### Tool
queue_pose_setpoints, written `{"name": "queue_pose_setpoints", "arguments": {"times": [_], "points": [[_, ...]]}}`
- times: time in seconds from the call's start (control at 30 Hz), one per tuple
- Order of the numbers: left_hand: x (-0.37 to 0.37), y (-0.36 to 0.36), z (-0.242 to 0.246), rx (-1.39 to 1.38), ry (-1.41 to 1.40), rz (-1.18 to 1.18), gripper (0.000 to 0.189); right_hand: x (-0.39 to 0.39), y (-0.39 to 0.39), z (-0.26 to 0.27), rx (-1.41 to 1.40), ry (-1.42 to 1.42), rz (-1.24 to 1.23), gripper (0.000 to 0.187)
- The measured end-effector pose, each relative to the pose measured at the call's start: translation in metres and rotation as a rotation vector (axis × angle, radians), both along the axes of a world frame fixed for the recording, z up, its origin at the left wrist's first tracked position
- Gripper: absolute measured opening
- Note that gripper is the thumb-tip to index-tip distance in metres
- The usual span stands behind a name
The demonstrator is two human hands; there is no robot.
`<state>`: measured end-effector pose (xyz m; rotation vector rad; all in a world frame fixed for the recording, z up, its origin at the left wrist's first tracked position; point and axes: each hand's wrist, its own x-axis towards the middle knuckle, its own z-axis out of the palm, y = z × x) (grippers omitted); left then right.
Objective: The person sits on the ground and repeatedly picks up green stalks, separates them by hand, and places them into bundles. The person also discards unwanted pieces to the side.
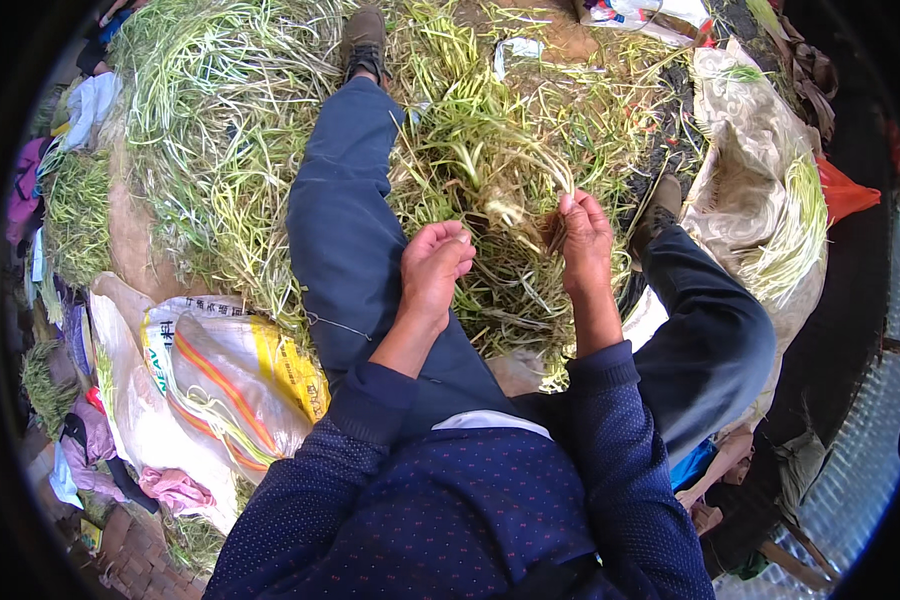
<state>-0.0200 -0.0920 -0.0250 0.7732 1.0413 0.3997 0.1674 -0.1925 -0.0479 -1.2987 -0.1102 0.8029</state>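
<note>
My right hand (586, 238) pinches a few thin pale plant stalks (551, 161) between thumb and forefinger; they arch up and to the left from the fingertips. Brown, withered leaf matter hangs just below those fingers. My left hand (438, 259) is held above my left thigh, fingers curled in and thumb against them, with nothing visible in it. Between the two hands lies a clump of pale stalk bases (504, 211) on a heap of green and yellowed leaf trimmings (514, 300). The far ends of the pinched stalks blend into that heap.
Long green leaves (217, 82) cover the ground at far left. Beside my left leg lies a printed woven plastic sack (232, 375) with a few stalks on it. Trimmed pale stalks (791, 240) rest on a beige cloth (735, 165) at right, near a red plastic bag (846, 191).
</note>
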Motion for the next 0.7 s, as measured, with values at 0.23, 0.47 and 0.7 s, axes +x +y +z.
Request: {"name": "queue_pose_setpoints", "arguments": {"times": [0.23,0.47,0.7], "points": [[0.004,-0.009,0.004,-0.074,0.012,-0.284,0.024,-0.031,-0.014,0.017,-0.395,-0.281,0.201,0.01],[0.005,-0.013,0.006,0.0,0.047,-0.275,0.031,-0.028,-0.019,0.066,-0.06,-0.294,0.029,0.015],[0.008,-0.012,0.003,-0.06,-0.097,-0.174,0.04,-0.071,-0.036,0.057,-0.209,-0.085,0.457,0.013]]}}
